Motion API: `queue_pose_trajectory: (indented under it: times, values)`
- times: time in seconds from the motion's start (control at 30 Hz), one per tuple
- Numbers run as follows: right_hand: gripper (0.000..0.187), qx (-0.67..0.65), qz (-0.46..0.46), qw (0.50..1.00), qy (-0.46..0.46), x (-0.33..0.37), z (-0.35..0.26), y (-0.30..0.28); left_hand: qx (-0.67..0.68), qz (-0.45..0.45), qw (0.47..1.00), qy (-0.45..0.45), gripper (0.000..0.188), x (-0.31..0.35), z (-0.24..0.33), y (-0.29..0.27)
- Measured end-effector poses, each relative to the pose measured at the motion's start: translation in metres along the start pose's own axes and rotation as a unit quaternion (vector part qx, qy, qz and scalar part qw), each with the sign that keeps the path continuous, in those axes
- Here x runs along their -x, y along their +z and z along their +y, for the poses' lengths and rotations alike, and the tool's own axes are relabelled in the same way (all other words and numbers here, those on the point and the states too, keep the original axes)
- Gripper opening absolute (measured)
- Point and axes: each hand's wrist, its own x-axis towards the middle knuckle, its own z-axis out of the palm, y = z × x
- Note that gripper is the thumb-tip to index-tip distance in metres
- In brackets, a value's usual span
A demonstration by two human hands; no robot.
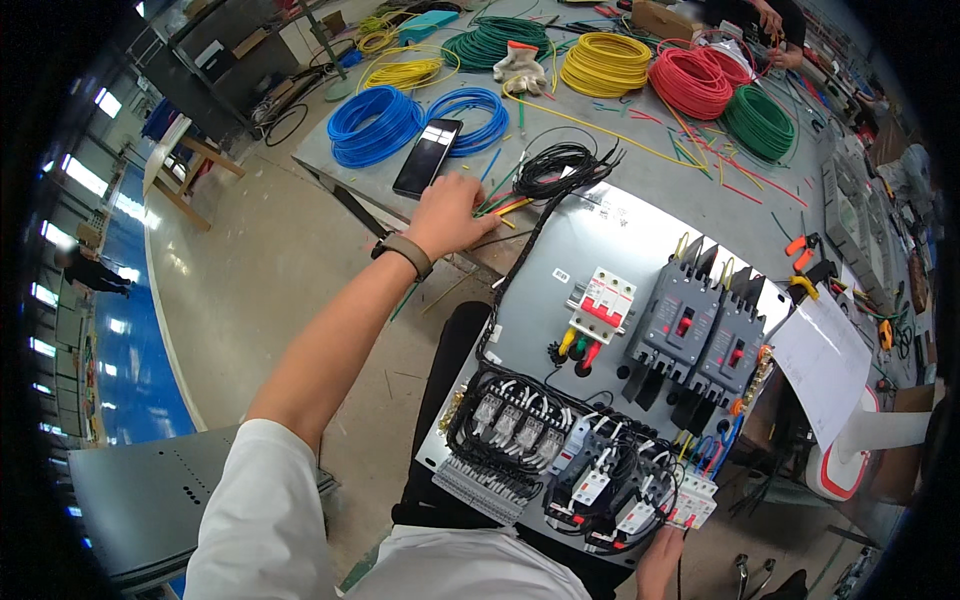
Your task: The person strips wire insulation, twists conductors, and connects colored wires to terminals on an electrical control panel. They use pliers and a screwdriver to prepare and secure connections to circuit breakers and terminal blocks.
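My left hand [452, 214] is at the near edge of the grey table [640, 140], its fingers curled down among short coloured wire pieces [512, 208]. Its fingertips are hidden, so what they grip cannot be made out. A black phone [428, 157] lies just beyond it. Tilted across my lap and against the table is an electrical mounting panel [540, 270]. It carries a small breaker with red levers [604, 304], two large grey breakers [676, 318], relays [515, 425] and a terminal strip [484, 488]. My right hand [660, 562] holds the panel's lower right edge, fingers partly hidden beneath.
Coils of blue [374, 126], yellow [605, 65], red [692, 83] and green wire [758, 123] lie on the table, with a black wire bundle [560, 168] nearer. A printed sheet [822, 360] overhangs the panel's right side. Another person's hands [778, 35] work at the far side.
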Motion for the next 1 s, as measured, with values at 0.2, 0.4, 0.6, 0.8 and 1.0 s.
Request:
queue_pose_trajectory:
  times: [0.2, 0.4, 0.6, 0.8, 1.0]
  values:
    - [0.035, -0.006, -0.003, 1.000, -0.027, -0.004, 0.014, 0.000, 0.008, -0.085, 0.996, 0.029, 0.030, -0.012, -0.006, 0.006]
    - [0.035, -0.010, -0.011, 0.999, -0.041, -0.002, -0.014, -0.002, -0.082, -0.076, 0.991, 0.069, 0.023, -0.009, -0.002, 0.023]
    - [0.035, -0.015, 0.008, 0.999, -0.048, 0.000, -0.027, -0.001, -0.096, -0.107, 0.986, 0.082, 0.022, -0.005, 0.003, 0.008]
    - [0.034, 0.023, -0.020, 0.999, -0.013, -0.004, -0.016, -0.006, -0.093, -0.149, 0.983, 0.044, 0.023, 0.028, -0.001, -0.048]
    - [0.038, 0.079, -0.032, 0.996, -0.015, -0.005, -0.008, -0.011, -0.040, -0.155, 0.987, -0.007, 0.022, 0.086, -0.010, -0.107]
